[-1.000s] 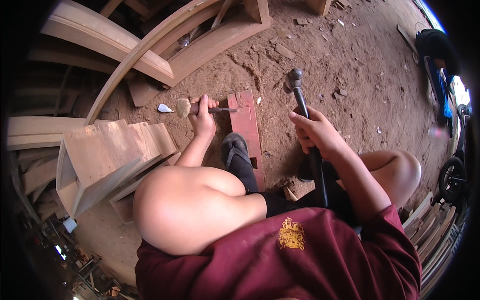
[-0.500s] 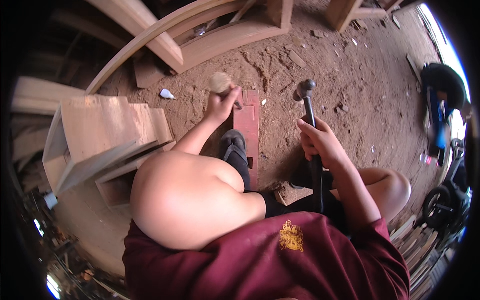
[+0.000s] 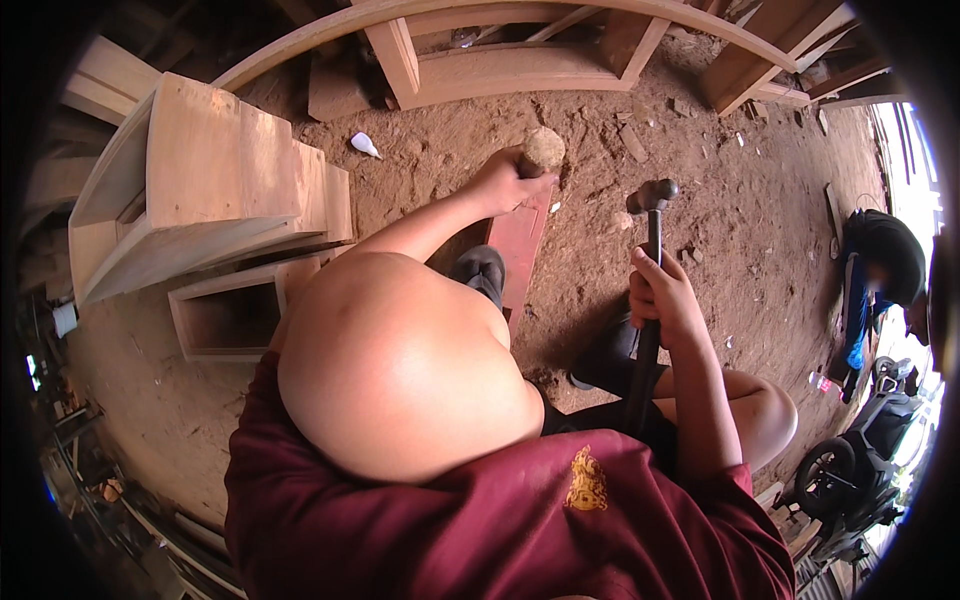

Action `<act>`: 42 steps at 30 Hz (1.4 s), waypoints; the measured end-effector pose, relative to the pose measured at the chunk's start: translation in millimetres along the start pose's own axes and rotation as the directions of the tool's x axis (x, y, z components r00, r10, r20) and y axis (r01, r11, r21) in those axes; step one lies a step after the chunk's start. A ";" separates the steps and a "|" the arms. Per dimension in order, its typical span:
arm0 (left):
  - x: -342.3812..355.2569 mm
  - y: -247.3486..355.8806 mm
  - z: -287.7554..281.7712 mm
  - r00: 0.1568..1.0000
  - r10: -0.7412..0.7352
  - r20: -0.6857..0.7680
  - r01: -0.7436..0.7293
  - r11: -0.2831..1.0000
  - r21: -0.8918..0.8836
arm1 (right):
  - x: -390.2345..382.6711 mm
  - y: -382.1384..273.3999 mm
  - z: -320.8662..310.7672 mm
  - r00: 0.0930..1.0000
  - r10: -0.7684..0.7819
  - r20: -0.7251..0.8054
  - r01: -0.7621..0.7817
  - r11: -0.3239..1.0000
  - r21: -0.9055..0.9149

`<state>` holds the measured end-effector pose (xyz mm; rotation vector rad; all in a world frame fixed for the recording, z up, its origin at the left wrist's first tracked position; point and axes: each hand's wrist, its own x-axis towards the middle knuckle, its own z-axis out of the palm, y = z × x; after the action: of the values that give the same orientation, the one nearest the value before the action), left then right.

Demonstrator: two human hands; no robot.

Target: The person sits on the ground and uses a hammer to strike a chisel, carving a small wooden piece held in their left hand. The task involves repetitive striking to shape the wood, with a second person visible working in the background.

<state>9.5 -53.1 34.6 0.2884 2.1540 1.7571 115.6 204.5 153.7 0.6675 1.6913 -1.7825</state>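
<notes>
My left hand [image 3: 508,186] is closed round a chisel with a thick, round wooden handle [image 3: 543,152]; its blade is hidden in this view. Beneath that hand lies a reddish wooden beam [image 3: 522,255] on the ground, with my shod left foot [image 3: 480,273] against its left side. To the right, my right hand [image 3: 668,303] grips a hammer by its dark shaft [image 3: 654,240]. The hammer's metal head [image 3: 653,195] points away from me, raised clear of the beam.
Pale wooden cabinet-like pieces [image 3: 215,150] stand at the left, and a curved wooden frame [image 3: 520,70] lies ahead. A small white bottle [image 3: 364,145] rests on the dirt floor [image 3: 590,160]. At the right are a motorcycle [image 3: 850,465] and a dark and blue shape [image 3: 880,265].
My view has turned somewhat. The left hand and chisel have shifted rightward and away, and the beam now looks slanted. The hammer stays in my right hand, its head still up.
</notes>
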 end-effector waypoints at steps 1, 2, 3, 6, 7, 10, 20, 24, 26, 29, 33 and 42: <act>-2.3 -2.5 0.0 1.000 -0.012 -0.007 0.012 1.000 -0.023 | 0.7 -0.1 -0.2 1.000 -0.003 -0.001 0.003 1.000 -0.005; -6.8 5.8 0.3 1.000 -0.025 -0.009 0.024 0.999 -0.045 | 1.2 0.3 -1.9 1.000 -0.003 0.009 0.003 1.000 -0.012; -10.2 11.2 1.0 0.999 -0.037 -0.010 0.037 0.997 -0.067 | 1.6 0.5 -3.8 1.000 -0.003 0.019 0.003 1.000 -0.018; -15.2 5.6 1.2 0.998 -0.068 -0.017 0.064 0.986 -0.156 | 1.3 -0.8 -0.5 1.000 0.004 0.018 -0.004 1.000 -0.002; -15.7 5.3 1.3 0.999 -0.047 -0.027 0.043 0.991 -0.127 | 1.3 -1.0 0.8 1.000 0.008 0.007 -0.008 1.000 0.013; -17.7 0.9 -2.0 0.996 0.051 -0.070 -0.053 0.998 -0.020 | 0.3 -1.2 1.4 1.000 0.018 0.001 -0.018 1.000 0.018; -23.3 -13.0 -14.1 0.997 0.080 -0.018 -0.080 0.997 -0.014 | -0.4 -1.4 -7.7 0.999 -0.005 0.040 0.004 0.999 0.035; -28.1 -27.4 -24.1 0.983 0.184 -0.013 -0.184 0.981 -0.067 | -0.3 -0.4 -10.9 0.997 -0.001 0.081 -0.002 0.999 0.039; -29.8 -33.2 -25.3 0.981 0.190 -0.025 -0.192 0.977 -0.099 | -0.9 -0.3 -11.2 0.996 -0.006 0.087 0.004 1.000 0.027; -31.2 -34.3 -17.7 0.977 0.196 -0.084 -0.203 0.976 -0.079 | -2.9 -2.4 -10.2 0.996 -0.014 0.088 0.017 0.999 -0.027; -30.1 -16.1 -4.6 0.983 0.143 -0.112 -0.130 0.985 0.115 | -9.0 -10.4 -5.6 0.996 -0.047 0.070 0.057 0.986 -0.155; -26.0 -23.6 4.5 0.970 0.168 -0.177 -0.153 0.984 0.095 | -49.3 -87.8 63.1 0.611 -0.771 0.180 0.693 0.412 -0.592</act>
<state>36.5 -63.6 14.3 0.3419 2.3965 1.8523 90.2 147.1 254.6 -0.3815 2.7549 -1.4791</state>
